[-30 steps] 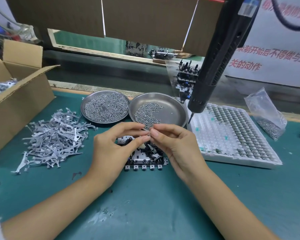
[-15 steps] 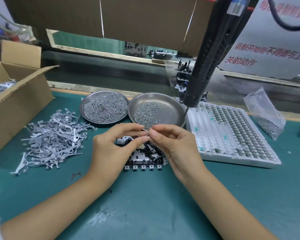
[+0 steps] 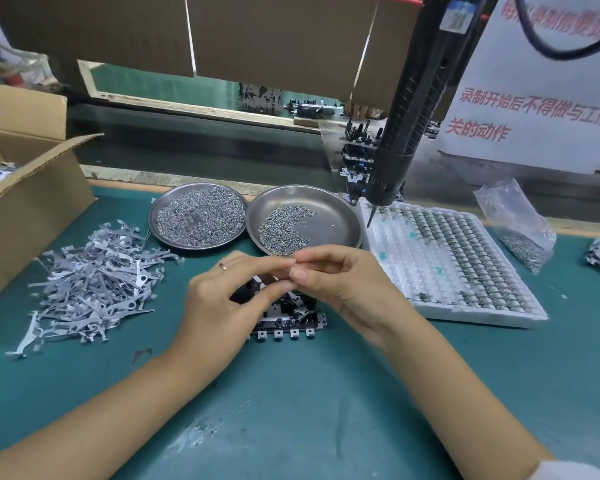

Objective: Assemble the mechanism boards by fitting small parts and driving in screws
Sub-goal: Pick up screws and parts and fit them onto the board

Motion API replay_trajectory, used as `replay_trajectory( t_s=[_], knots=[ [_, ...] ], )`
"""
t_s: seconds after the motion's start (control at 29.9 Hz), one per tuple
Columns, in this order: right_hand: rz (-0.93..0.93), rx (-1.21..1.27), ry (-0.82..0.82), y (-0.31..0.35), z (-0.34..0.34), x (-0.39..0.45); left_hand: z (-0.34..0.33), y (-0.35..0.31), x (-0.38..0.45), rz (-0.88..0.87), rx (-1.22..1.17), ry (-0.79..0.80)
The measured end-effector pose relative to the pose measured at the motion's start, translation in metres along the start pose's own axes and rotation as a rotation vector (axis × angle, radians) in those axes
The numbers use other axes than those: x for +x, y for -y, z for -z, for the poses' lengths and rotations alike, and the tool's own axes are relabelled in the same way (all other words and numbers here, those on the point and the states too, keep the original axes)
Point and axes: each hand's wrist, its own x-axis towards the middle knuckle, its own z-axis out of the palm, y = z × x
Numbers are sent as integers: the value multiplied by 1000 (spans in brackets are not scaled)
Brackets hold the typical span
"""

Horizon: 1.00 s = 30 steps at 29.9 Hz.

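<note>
hands (image 3: 291,271) unmoved; hanging screwdriver (image 3: 413,109) shifted.

We see the board (image 3: 288,320) in the middle of the desk (image 3: 326,410), under the left hand (image 3: 219,306) and the right hand (image 3: 343,285), whose fingertips meet above it. Behind the hands sit two dishes of screws side by side, the left dish (image 3: 198,216) and the right dish (image 3: 305,220). A pile of metal bits (image 3: 90,285) lies to the left, a cardboard box (image 3: 25,188) further left. A tray (image 3: 447,265) lies to the right, a bag (image 3: 516,223) behind it. The screwdriver (image 3: 413,109) hangs over the tray's back corner.
</note>
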Motion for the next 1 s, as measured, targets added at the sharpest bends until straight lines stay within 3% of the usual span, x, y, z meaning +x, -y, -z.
replay_trajectory(
  t_s=[0.13, 0.3, 0.37, 0.47, 0.57, 0.67, 1.0],
  knots=[
    [-42, -8, 103, 2, 4, 1, -1, 1, -1, -25, -24, 42],
    [-79, -253, 123, 26, 19, -6, -1, 2, 0, -6, -47, 35],
    [-63, -475, 16, 42, 39, -13, 0, 1, 1, 89, -87, -3],
    [-15, -738, -307, 59, 84, -26, 1, 2, 1, 283, -193, -71],
    [-9, -1128, -535, 67, 131, -39, -1, 4, 2, 344, -256, -114],
    [-72, -1353, -503, 67, 157, -49, -2, 4, 3, 366, -270, -113],
    [-22, -1609, -382, 55, 156, -53, 0, 5, 5, 409, -247, -131]
  ],
)
